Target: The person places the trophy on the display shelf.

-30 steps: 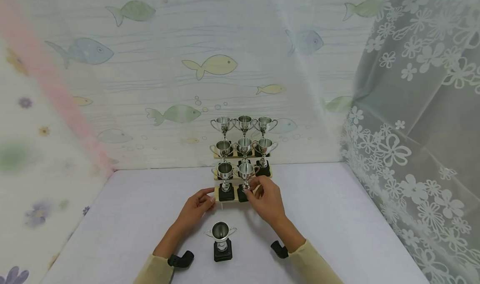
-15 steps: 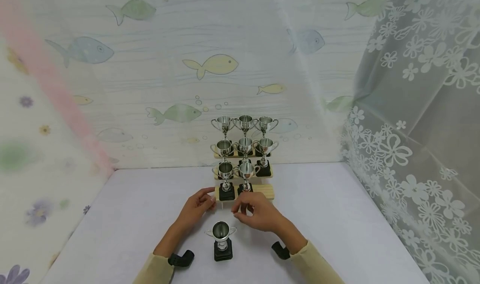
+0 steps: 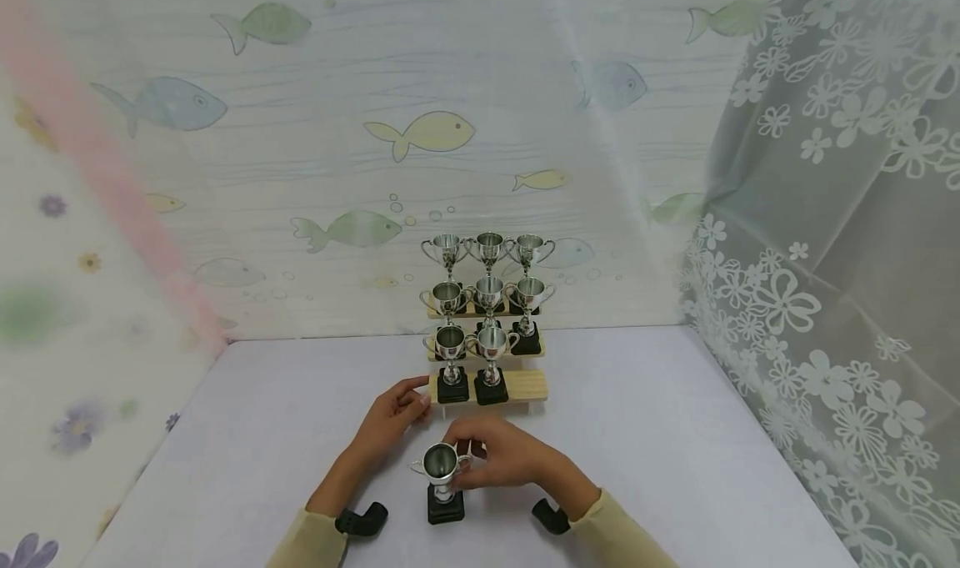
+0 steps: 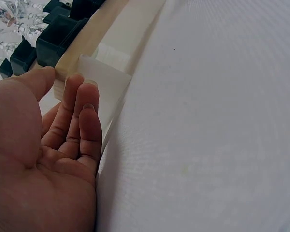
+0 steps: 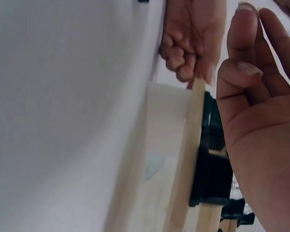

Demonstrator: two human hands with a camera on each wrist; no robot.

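A small silver trophy cup (image 3: 440, 465) on a black base stands upright on the table, nearest to me. My right hand (image 3: 498, 453) is at its right side, thumb beside the stem and fingers near the handle and rim. In the right wrist view no trophy shows between the bent fingers of my right hand (image 5: 266, 106). My left hand (image 3: 393, 414) holds the left end of the lowest step of a wooden stand (image 3: 527, 384). The left wrist view has the thumb (image 4: 41, 82) on the board's edge and fingers at its end. Two trophies, one a silver cup (image 3: 492, 347), occupy that step.
Higher steps of the stand carry several more trophies (image 3: 489, 289) in rows. Bare wood shows at the right of the lowest step. A white cloth covers the table (image 3: 637, 434). Fish-patterned sheeting (image 3: 480, 76) hangs behind, and a floral lace curtain (image 3: 825, 259) at right.
My right hand has let go of the second trophy on the lowest step and come down toward me to the near trophy. My left hand stays on the stand.
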